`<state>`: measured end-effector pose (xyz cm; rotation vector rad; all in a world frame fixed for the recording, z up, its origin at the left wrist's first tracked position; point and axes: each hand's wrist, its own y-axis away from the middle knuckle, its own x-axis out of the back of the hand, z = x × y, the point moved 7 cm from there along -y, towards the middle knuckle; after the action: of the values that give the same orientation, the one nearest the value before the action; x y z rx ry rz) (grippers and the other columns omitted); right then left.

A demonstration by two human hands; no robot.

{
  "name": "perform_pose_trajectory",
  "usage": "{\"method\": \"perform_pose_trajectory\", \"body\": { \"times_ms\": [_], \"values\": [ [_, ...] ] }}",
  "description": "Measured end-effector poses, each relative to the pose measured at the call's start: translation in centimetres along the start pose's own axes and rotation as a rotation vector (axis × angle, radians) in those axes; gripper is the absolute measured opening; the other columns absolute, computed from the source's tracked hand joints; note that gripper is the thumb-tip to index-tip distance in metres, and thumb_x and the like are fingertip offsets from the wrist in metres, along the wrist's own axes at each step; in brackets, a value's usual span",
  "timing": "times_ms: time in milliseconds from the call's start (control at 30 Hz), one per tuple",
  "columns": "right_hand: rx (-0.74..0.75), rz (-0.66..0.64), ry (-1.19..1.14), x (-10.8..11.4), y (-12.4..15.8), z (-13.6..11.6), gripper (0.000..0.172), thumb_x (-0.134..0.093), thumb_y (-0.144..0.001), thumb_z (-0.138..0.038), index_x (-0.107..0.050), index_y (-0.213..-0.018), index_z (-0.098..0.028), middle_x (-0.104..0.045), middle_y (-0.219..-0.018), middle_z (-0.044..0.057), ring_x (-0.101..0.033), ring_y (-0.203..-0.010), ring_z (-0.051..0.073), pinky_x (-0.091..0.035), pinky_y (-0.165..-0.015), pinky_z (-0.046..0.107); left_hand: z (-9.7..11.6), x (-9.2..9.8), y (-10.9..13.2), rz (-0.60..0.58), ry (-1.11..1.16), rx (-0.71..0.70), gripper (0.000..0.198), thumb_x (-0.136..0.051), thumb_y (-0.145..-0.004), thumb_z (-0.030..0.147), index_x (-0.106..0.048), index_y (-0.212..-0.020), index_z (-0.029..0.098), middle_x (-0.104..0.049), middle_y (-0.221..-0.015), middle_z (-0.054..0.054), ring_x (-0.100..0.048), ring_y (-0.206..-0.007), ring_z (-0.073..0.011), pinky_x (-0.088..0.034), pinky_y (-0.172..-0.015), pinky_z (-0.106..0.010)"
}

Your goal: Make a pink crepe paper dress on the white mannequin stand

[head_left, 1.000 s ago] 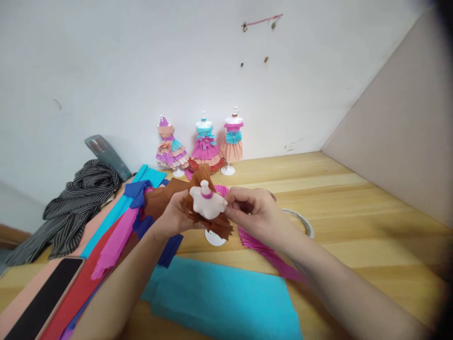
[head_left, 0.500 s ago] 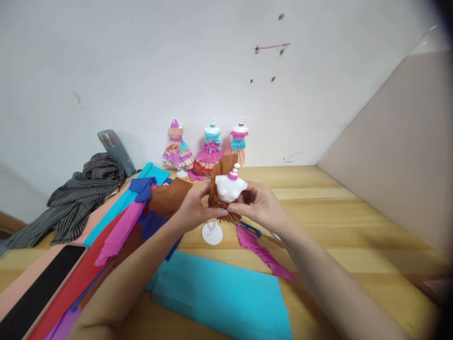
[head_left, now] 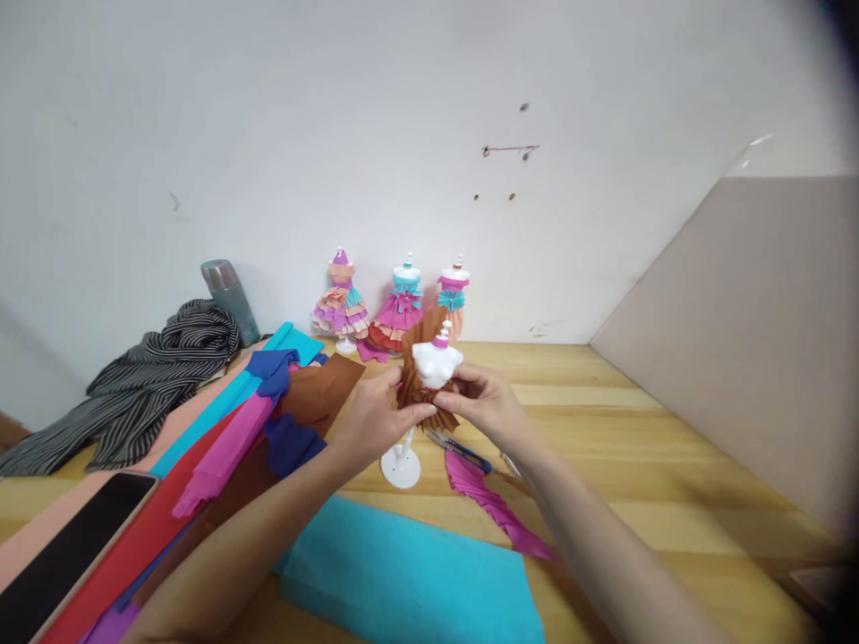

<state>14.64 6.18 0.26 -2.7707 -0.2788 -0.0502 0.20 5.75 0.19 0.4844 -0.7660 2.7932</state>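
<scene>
A small white dress-form mannequin (head_left: 438,365) with a pink band at its neck stands in front of me on a round white base (head_left: 401,467). Pleated brown crepe paper (head_left: 411,394) wraps its waist and fans up behind its left side. My left hand (head_left: 379,413) pinches the paper at the waist, thumb in front. From the other side, my right hand (head_left: 489,402) presses the same paper with its thumb near the front; its other fingers are partly hidden behind the form. Scissors (head_left: 463,450) lie just below my right hand, beside a gathered pink crepe strip (head_left: 493,501).
Three dressed mini mannequins stand by the wall, one in a teal and pink dress (head_left: 401,309). A folded turquoise crepe sheet (head_left: 409,572) lies in front. At left are coloured crepe rolls (head_left: 221,447), a phone (head_left: 73,537), a striped cloth (head_left: 157,380) and a bottle (head_left: 230,300).
The camera view has tilted up, so everything sits lower in the picture. Both hands keep hold of the brown paper at the mannequin's waist, with only slight finger shifts.
</scene>
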Motion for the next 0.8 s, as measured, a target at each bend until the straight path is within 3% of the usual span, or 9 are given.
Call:
{"method": "perform_pose_trajectory", "body": {
  "times_ms": [100, 233, 367, 500, 800],
  "values": [
    [0.027, 0.016, 0.049, 0.3, -0.1, 0.3, 0.027, -0.079, -0.064, -0.039, -0.069, -0.074, -0.017, -0.045, -0.056, -0.004, -0.037, -0.053, 0.011, -0.030, -0.050, 0.025, 0.5, 0.1, 0.2, 0.039, -0.099, -0.006, 0.029, -0.074, -0.074, 0.025, -0.067, -0.100, 0.014, -0.073, -0.100, -0.009, -0.066, -0.095, -0.0261, -0.048, -0.086, -0.036],
    [0.048, 0.002, 0.054, 0.5, 0.0, 0.4, 0.025, -0.077, -0.067, -0.039, -0.070, -0.077, -0.017, -0.043, -0.056, -0.004, -0.037, -0.054, 0.012, -0.029, -0.051, 0.026, 0.9, -0.3, 0.5, -0.021, -0.082, 0.005, 0.024, -0.069, -0.078, 0.027, -0.065, -0.098, 0.014, -0.072, -0.096, -0.008, -0.065, -0.092, -0.0250, -0.048, -0.082, -0.033],
    [0.060, 0.004, 0.059, 0.6, -0.1, 0.3, 0.023, -0.077, -0.068, -0.037, -0.070, -0.077, -0.018, -0.045, -0.058, -0.004, -0.039, -0.056, 0.012, -0.031, -0.053, 0.027, 1.4, -0.7, 0.9, -0.082, -0.038, -0.048, 0.027, -0.052, -0.090, 0.034, -0.058, -0.107, 0.014, -0.068, -0.098, -0.009, -0.063, -0.100, -0.0245, -0.047, -0.085, -0.034],
    [0.056, 0.024, 0.063, 0.6, -0.1, 0.1, 0.024, -0.078, -0.065, -0.037, -0.069, -0.076, -0.018, -0.047, -0.060, -0.003, -0.041, -0.059, 0.013, -0.033, -0.057, 0.027, 0.6, -0.8, 1.1, -0.058, -0.041, 0.002, 0.032, -0.036, -0.096, 0.038, -0.054, -0.109, 0.015, -0.065, -0.098, -0.009, -0.061, -0.097, -0.0224, -0.047, -0.086, -0.034],
    [0.016, 0.038, 0.067, 0.3, 0.0, 0.2, 0.023, -0.076, -0.065, -0.037, -0.066, -0.073, -0.018, -0.047, -0.062, -0.003, -0.040, -0.059, 0.013, -0.034, -0.058, 0.028, -0.1, -1.8, 1.3, -0.069, 0.012, 0.002, 0.034, -0.032, -0.098, 0.038, -0.053, -0.114, 0.016, -0.060, -0.113, -0.013, -0.055, -0.108, -0.0224, -0.040, -0.102, -0.038]
  ]
}}
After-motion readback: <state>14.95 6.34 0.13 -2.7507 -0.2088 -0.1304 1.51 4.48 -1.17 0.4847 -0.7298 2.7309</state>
